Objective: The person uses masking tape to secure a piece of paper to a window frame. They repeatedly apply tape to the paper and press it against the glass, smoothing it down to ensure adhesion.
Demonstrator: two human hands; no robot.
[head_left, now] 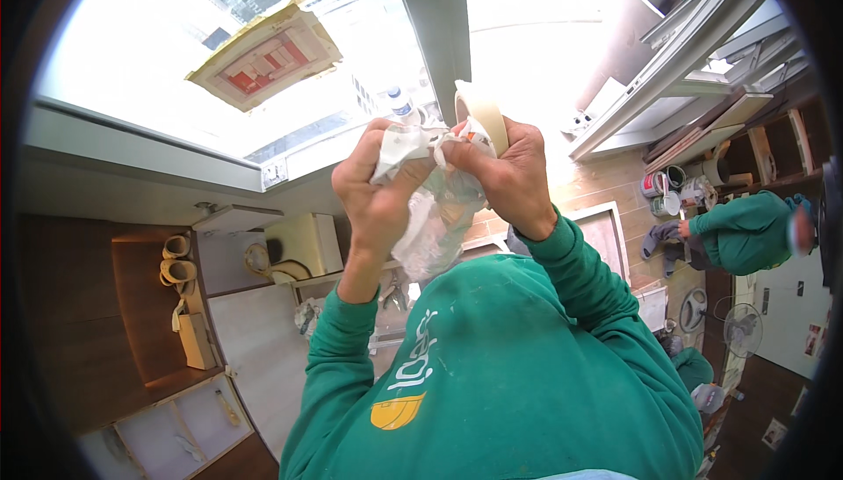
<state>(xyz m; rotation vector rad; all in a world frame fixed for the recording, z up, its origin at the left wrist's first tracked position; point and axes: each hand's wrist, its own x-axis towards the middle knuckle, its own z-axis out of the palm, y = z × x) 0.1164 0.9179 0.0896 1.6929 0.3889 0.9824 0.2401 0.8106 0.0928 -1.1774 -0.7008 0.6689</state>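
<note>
Head view shows the white crumpled wrap (397, 151) out in front of the person's chest, bunched between the two hands, the left hand (372, 192) closed on it with thumb against fingers and the right hand (514, 174) pinching its other end. Uneven pulling between those two pinches could, I judge, tear so thin a material, or leave it creased and stuck to itself if any of it is adhesive. A cream tape roll (493, 122) stands against the right fingers; whether it is hooked over them or merely pressed there I cannot tell. With that hand's thumb and forefinger busy on the wrap, the roll seems poorly secured, and a sharp tug might drop it. Clear film (426, 241) hangs loose beneath the hands; I cannot see whether it joins the wrap, but its slack could snag on a sleeve or cling to the tape. Just beyond the knuckles, a bottle (401, 108) stands by the window, where a swinging elbow or trailing film could tip it. Farther off on the right, a co-worker (746, 227) bends near paint cans (659, 188), apparently too far away to interfere.
</note>
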